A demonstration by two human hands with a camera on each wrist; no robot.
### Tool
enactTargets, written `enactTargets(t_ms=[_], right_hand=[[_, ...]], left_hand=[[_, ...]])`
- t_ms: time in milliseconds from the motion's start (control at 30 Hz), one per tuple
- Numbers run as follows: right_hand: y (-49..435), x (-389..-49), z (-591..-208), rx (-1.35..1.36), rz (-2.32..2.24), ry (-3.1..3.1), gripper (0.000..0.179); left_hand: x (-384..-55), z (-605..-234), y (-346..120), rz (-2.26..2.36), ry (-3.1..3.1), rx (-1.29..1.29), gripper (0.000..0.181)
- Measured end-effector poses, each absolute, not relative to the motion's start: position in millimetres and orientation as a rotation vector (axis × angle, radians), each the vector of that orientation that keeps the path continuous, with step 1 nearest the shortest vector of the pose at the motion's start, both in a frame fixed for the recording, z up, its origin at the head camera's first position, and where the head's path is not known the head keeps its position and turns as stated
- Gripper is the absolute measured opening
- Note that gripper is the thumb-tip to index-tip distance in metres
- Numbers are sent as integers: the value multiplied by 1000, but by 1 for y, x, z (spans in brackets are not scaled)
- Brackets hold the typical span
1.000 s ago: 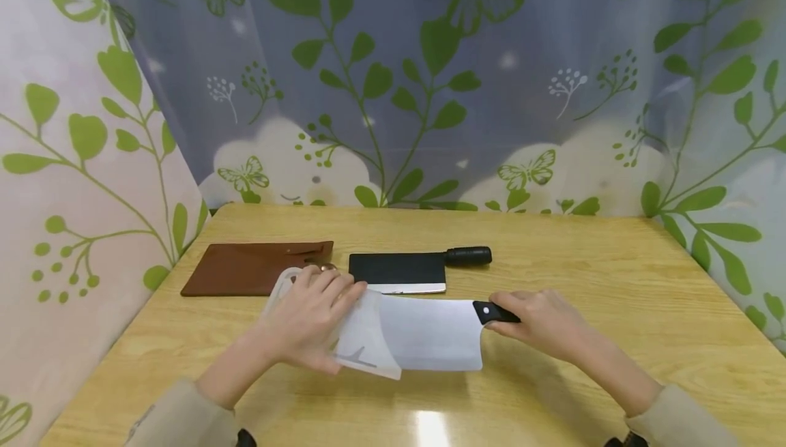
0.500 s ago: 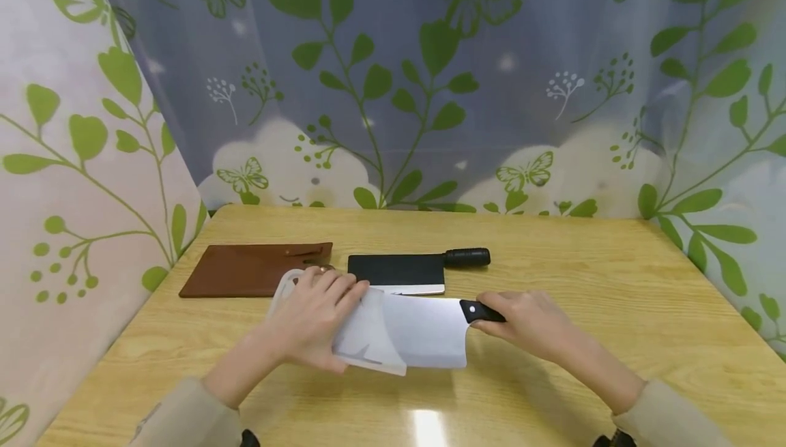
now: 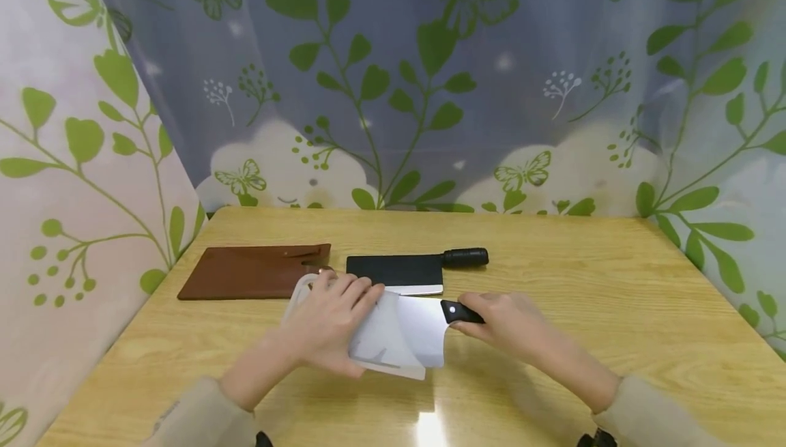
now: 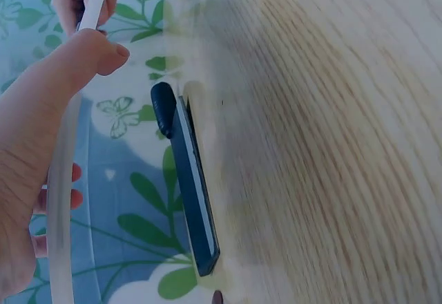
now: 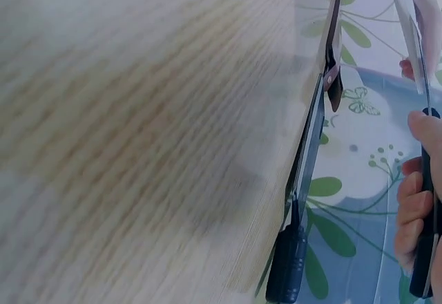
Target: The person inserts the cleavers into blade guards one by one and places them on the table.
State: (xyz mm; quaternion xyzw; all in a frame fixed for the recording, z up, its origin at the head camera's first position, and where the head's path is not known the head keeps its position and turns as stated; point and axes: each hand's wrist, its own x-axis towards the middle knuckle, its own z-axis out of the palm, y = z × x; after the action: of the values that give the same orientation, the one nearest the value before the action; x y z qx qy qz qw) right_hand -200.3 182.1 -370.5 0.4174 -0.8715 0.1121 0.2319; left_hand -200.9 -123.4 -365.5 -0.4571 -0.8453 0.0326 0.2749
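My left hand (image 3: 331,321) grips a translucent white blade guard (image 3: 387,341) from above, thumb along its lower side and fingers over its upper edge. A silver cleaver (image 3: 428,331) sits most of the way inside the guard, leaving a short stretch of blade bare near the handle. Around its black handle (image 5: 423,262) my right hand (image 3: 506,327) is curled. Guard and cleaver are held above the table. In the left wrist view, the guard (image 4: 61,249) appears edge-on between thumb and fingers.
Behind the hands, a second cleaver with a black blade (image 3: 393,269) and black handle lies on the wooden table (image 3: 583,269). To its left lies a brown leather sheath (image 3: 245,273). A leaf-patterned curtain (image 3: 393,92) hangs along the table's back edge.
My right hand has moved left, sliding the silver cleaver deeper into the guard, so less blade shows. My left hand and the guard have shifted slightly right.
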Motion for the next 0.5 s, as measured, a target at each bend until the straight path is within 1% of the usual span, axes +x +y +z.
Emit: enactTargets(t_ms=[233, 500], right_hand=[[170, -199, -372, 1117, 323, -2449, 22], [167, -198, -370, 1083, 341, -2459, 22]], left_hand=[[-198, -366, -116, 117, -2311, -1204, 102], [-199, -365, -114, 127, -2312, -1196, 101]])
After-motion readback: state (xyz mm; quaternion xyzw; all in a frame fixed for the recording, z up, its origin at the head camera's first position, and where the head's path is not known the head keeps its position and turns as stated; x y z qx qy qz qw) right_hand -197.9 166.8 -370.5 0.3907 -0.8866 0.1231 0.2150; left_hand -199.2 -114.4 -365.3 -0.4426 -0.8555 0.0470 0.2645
